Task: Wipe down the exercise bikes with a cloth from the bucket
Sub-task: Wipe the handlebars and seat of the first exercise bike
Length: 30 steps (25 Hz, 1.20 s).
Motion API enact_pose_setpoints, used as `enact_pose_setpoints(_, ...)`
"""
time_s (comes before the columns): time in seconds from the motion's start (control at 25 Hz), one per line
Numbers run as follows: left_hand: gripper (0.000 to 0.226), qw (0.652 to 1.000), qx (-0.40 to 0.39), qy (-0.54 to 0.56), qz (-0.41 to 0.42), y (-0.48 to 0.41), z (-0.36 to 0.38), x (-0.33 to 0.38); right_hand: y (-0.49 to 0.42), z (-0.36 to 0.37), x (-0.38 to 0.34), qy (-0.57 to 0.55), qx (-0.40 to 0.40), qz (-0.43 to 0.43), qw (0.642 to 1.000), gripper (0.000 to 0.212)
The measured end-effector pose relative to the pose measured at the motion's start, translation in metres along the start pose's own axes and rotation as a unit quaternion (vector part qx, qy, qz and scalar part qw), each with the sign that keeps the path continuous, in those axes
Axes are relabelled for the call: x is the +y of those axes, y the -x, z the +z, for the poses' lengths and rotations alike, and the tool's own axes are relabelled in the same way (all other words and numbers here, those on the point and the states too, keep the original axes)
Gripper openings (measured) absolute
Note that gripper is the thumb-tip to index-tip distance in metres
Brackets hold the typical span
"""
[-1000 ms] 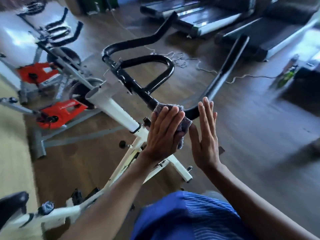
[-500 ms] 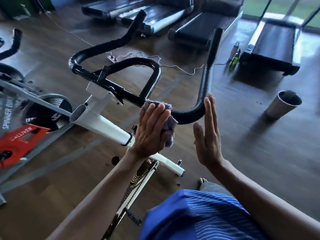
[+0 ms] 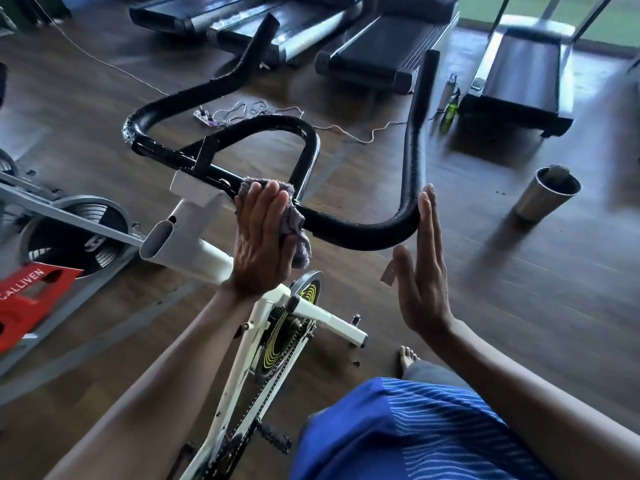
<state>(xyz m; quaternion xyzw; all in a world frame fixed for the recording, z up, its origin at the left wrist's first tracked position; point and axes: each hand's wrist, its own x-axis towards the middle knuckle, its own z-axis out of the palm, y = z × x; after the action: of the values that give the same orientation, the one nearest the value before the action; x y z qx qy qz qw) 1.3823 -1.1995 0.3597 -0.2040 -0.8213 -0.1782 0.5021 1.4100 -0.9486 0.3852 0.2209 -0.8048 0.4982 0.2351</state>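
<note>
A white exercise bike [image 3: 194, 237] with black handlebars [image 3: 363, 233] stands in front of me. My left hand [image 3: 259, 244] presses a grey cloth [image 3: 294, 220] flat against the handlebar's crossbar, near the white stem, fingers straight. My right hand [image 3: 422, 271] is held flat and upright, fingers straight, its fingertips touching the right bend of the handlebar. The bucket is not in view.
A second bike with a red cover [image 3: 27, 299] and a grey flywheel [image 3: 76, 233] stands at the left. Several treadmills [image 3: 381, 53] line the back. A metal cup [image 3: 543, 195] lies tipped on the wooden floor at right. Cables [image 3: 242, 112] and a green bottle [image 3: 448, 112] lie beyond the handlebars.
My left hand has slid the cloth leftward along the crossbar toward the stem. My right hand stays flat at the right bend. The view has swung right, showing the metal cup.
</note>
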Motion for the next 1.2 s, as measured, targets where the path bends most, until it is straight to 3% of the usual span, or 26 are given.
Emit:
enact_pose_setpoints(0.32, 0.049, 0.99, -0.07, 0.025, -0.119, -0.01, -0.022, 0.03, -0.002, -0.017, -0.004, 0.008, -0.038, 0.025, 0.999, 0.064)
enact_pose_setpoints(0.44, 0.05, 0.973, -0.069, 0.058, -0.213, -0.028, -0.039, 0.057, -0.007, -0.028, -0.007, 0.009, -0.056, 0.046, 0.997, 0.058)
enact_pose_setpoints(0.72, 0.064, 0.902, -0.064, 0.032, -0.427, -0.089, -0.066, 0.147, -0.068, -0.045, -0.035, -0.043, -0.139, 0.039, 0.989, 0.031)
enact_pose_setpoints(0.92, 0.077, 0.845, -0.143, -0.031, -0.514, -0.129, -0.028, 0.184, -0.108, -0.052, -0.051, -0.083, -0.242, 0.034, 0.966, 0.03)
enact_pose_setpoints(1.04, 0.066, 0.81, -0.179, -0.075, -0.554, -0.14, -0.01, 0.186, -0.123, -0.059, -0.06, -0.104, -0.3, 0.043, 0.947, 0.035)
enact_pose_setpoints(1.12, 0.072, 0.779, -0.193, -0.024, -0.596, -0.147, -0.013, 0.186, -0.128, -0.061, -0.072, -0.099, -0.334, 0.039, 0.936, 0.038)
enact_pose_setpoints(1.2, 0.067, 0.738, -0.129, 0.111, -0.653, -0.151, -0.023, 0.184, -0.131, -0.057, -0.085, -0.09, -0.38, 0.039, 0.92, 0.037)
